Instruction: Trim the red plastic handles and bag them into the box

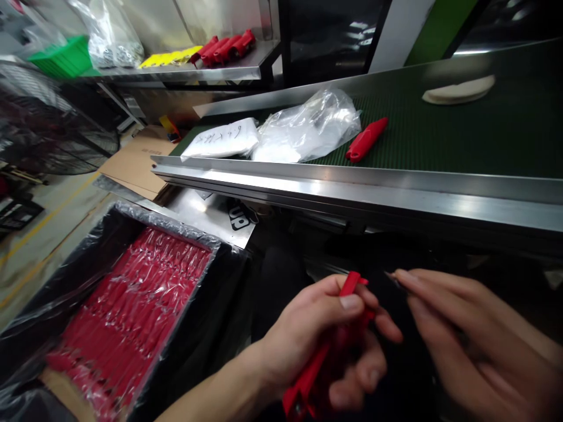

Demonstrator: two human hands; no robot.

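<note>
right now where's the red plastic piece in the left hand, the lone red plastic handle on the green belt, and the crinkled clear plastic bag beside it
red plastic piece (350,283), head view, its tip above the thumb
red plastic handle (366,139), head view, mid-body
crinkled clear plastic bag (308,126), head view, its centre

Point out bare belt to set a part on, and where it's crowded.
Free: the green conveyor belt between the loose red handle and the pale flat piece, and the strip in front of that piece down to the steel rail. Crowded: the belt's left end, under the clear bag and white packet. The left hand grips red parts; the right hand is beside it.
</note>
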